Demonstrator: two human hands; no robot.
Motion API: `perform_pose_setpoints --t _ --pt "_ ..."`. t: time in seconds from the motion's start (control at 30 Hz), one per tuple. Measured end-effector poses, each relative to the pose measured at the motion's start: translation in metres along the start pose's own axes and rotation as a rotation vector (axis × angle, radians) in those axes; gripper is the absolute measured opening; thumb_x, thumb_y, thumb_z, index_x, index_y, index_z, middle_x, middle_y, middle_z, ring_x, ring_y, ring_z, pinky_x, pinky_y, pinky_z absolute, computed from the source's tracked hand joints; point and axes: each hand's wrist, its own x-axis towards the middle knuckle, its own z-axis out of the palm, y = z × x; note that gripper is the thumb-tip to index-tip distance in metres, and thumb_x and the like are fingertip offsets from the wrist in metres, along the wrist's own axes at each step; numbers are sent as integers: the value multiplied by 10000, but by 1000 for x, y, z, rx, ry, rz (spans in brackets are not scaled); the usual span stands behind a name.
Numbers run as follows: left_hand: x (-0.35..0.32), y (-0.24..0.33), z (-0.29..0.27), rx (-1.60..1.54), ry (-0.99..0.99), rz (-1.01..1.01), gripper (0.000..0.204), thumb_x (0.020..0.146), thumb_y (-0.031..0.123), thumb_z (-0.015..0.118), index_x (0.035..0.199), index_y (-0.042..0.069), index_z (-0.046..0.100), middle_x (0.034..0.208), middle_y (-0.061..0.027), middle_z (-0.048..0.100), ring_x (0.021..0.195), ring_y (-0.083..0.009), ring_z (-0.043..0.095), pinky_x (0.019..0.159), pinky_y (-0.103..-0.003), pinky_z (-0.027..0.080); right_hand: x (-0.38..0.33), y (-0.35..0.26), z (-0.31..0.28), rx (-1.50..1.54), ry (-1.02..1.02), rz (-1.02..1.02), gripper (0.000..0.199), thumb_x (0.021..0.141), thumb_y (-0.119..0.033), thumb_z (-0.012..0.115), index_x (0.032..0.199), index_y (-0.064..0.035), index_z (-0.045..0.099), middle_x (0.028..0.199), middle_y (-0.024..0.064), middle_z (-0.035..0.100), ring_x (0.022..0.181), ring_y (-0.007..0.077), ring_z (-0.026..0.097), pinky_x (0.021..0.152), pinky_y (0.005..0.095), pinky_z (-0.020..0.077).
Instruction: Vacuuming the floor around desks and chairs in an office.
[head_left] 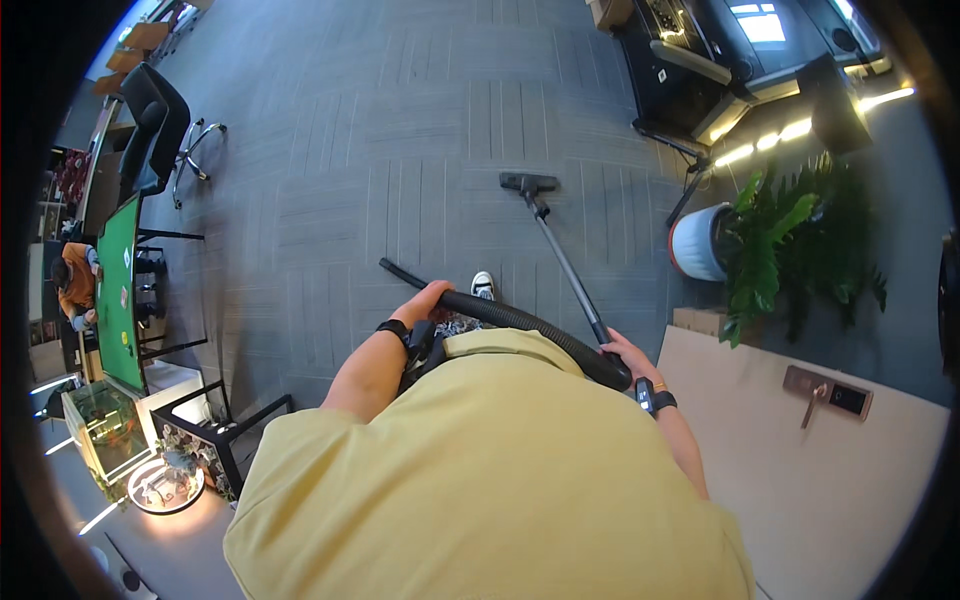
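Note:
My left hand (428, 298) is closed around a ribbed black vacuum hose (522, 316), near its narrower dark end, which points away to the far left. The hose curves across in front of my body to my right side. There my right hand (629, 356) grips the upper end of the grey vacuum tube (568, 268), beside the thick end of the hose. Whether hose and tube are joined there I cannot tell. The tube slants away over the carpet to a wide black floor nozzle (528, 182) lying flat. One shoe (483, 284) shows just beyond the hose.
Grey striped carpet (320, 150) spreads ahead. At the right stand a potted plant (698, 243), a black machine (690, 80) and a pale door (760, 430) with a handle. Leftward are a black chair (155, 130), a green-topped table (118, 290) with a person behind it, and a black frame (250, 425).

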Motion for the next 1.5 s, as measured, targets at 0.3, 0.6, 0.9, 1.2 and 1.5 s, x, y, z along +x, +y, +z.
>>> perform_pose_setpoints --t 0.3,0.6,0.9,1.2,1.5 --pt "7 65 -2 -138 -12 -153 401 751 441 403 635 84 543 549 -48 520 417 -162 460 394 -288 365 76 -106 14 -265 -28 37 635 782 -43 504 1332 -118 196 699 72 510 564 138 514 487 262 446" --pt "36 121 6 -268 145 -124 397 753 461 410 657 102 549 574 -33 549 428 -147 476 409 -251 377 142 -202 19 -216 -126 14 570 774 -12 500 1283 -107 260 670 66 500 561 142 506 484 254 442" --pt "82 264 32 -444 59 -128 261 792 321 467 763 72 537 646 -61 552 590 -190 545 560 -299 457 222 -339 -1 -264 -180 -49 492 765 -2 518 1218 -65 335 647 42 484 534 125 494 480 251 443" --pt "110 325 45 -341 185 159 218 763 317 508 766 107 568 665 -13 568 575 -152 529 549 -286 437 262 -433 -2 -249 -187 9 659 761 -13 534 1328 -87 206 662 55 474 536 153 498 502 311 484" --pt "157 373 19 -482 335 107 241 766 317 470 765 95 565 672 -30 576 596 -168 542 574 -304 441 304 -497 42 -302 -159 45 633 796 -53 526 1340 -111 209 722 39 484 626 120 500 558 251 447"
